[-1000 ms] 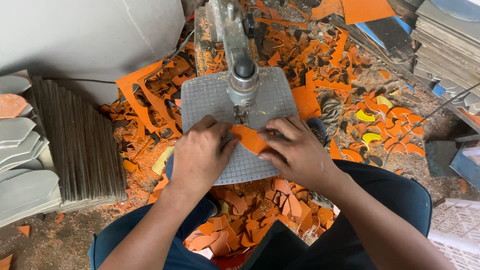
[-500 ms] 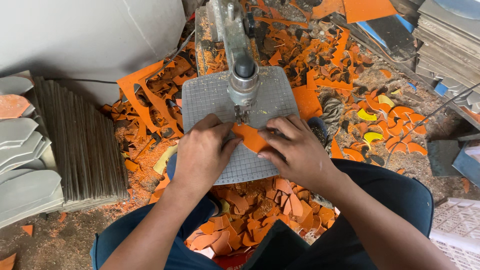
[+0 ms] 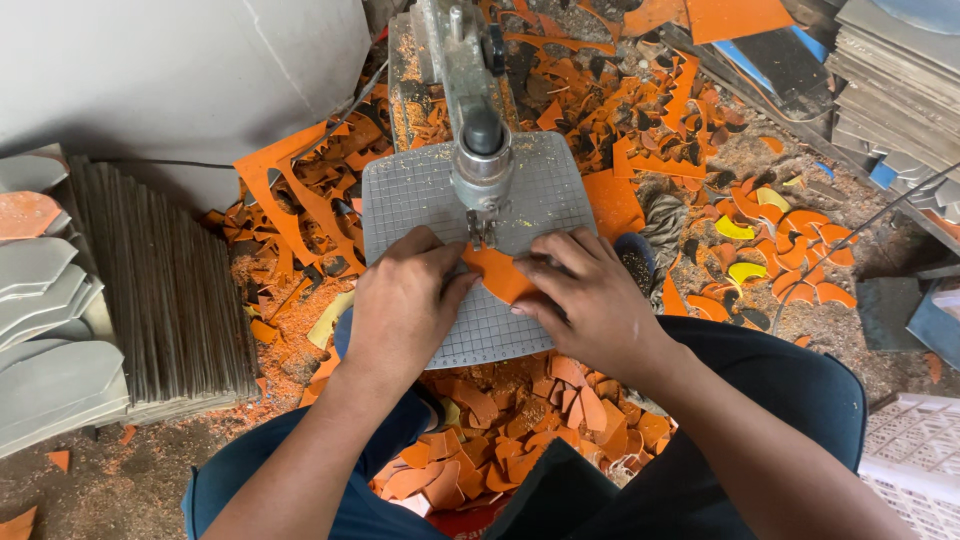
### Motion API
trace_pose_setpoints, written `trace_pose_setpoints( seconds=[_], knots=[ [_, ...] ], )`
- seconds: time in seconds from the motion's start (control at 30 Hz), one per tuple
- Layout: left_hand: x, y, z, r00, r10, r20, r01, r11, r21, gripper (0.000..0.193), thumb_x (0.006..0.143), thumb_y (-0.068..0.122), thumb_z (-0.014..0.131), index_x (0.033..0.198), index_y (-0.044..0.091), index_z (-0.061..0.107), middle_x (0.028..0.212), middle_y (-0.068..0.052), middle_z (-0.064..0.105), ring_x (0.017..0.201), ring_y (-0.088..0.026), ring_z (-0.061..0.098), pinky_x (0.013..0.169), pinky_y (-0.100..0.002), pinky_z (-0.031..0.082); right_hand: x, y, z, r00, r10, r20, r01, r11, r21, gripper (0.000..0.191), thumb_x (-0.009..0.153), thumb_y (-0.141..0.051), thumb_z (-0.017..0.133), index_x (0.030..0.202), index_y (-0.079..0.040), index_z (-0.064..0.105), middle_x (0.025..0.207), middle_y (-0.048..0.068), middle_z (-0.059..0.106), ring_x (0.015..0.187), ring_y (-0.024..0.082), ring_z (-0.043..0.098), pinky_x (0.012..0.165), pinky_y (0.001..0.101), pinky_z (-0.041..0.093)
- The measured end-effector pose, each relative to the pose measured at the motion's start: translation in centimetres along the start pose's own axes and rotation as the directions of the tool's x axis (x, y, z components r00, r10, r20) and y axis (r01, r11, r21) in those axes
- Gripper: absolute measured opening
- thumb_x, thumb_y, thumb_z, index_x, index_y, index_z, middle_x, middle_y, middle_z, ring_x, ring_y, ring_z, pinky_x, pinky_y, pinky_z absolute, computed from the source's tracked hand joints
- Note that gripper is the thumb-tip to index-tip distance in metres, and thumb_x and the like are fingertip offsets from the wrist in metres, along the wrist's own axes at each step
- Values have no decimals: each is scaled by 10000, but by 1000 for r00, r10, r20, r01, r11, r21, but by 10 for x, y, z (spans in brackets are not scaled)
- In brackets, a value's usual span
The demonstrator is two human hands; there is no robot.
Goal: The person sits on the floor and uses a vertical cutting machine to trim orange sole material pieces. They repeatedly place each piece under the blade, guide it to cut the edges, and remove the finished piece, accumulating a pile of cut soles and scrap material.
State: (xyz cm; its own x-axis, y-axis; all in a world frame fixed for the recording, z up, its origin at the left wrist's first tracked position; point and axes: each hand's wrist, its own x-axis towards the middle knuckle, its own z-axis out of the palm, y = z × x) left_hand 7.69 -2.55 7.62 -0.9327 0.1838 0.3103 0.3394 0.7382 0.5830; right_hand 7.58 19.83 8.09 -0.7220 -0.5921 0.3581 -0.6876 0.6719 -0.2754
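A small orange sheet piece (image 3: 497, 272) lies flat on the grey gridded saw table (image 3: 420, 195), right under the blade of the metal saw head (image 3: 481, 165). My left hand (image 3: 403, 303) presses on the piece's left side and my right hand (image 3: 587, 297) presses on its right side, so both hands hold it against the table. Most of the piece is hidden under my fingers. The blade meets the piece's far edge between my two hands.
Orange offcuts (image 3: 500, 440) pile up between my knees and around the machine. Cut orange and yellow curved pieces (image 3: 770, 240) lie at the right. Stacked grey sheets (image 3: 160, 280) and grey shaped blanks (image 3: 40, 300) stand left. A white crate (image 3: 915, 460) sits lower right.
Both hands stay on the orange piece at the blade; they have shifted it only slightly, with no clear change in grip.
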Motion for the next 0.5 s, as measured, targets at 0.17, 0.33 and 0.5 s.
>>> trace_pose_setpoints(
  seconds=[0.17, 0.33, 0.5],
  knots=[
    [0, -1, 2, 1000, -21, 5, 21, 999, 36, 236, 819, 215, 799, 1016, 86, 787, 904, -102, 703, 786, -302, 723, 718, -441, 579, 2, 1, 2, 1000, 7, -1, -7, 1000, 9, 362, 842, -269, 791, 1085, -12, 714, 1124, 85, 601, 1055, 285, 570, 931, 442, 464],
    [0, 0, 3, 1000, 4, 22, -7, 995, 104, 207, 842, 196, 784, 1023, 95, 797, 905, -94, 714, 785, -287, 734, 726, -428, 599, 3, -1, 4, 1000, 4, -13, -4, 1000, 14, 296, 841, -257, 790, 1015, -33, 707, 1100, 81, 591, 1043, 286, 564, 939, 451, 450],
    [-1, 5, 0, 999, 20, 50, -25, 994, 111, 348, 829, 211, 795, 1130, 39, 763, 927, -144, 686, 791, -312, 730, 709, -421, 601, 3, -1, 4, 1000, 12, -21, -11, 1000, 25, 324, 833, -271, 797, 1016, -30, 683, 1103, 77, 592, 1057, 294, 562, 952, 458, 443]
  ],
)
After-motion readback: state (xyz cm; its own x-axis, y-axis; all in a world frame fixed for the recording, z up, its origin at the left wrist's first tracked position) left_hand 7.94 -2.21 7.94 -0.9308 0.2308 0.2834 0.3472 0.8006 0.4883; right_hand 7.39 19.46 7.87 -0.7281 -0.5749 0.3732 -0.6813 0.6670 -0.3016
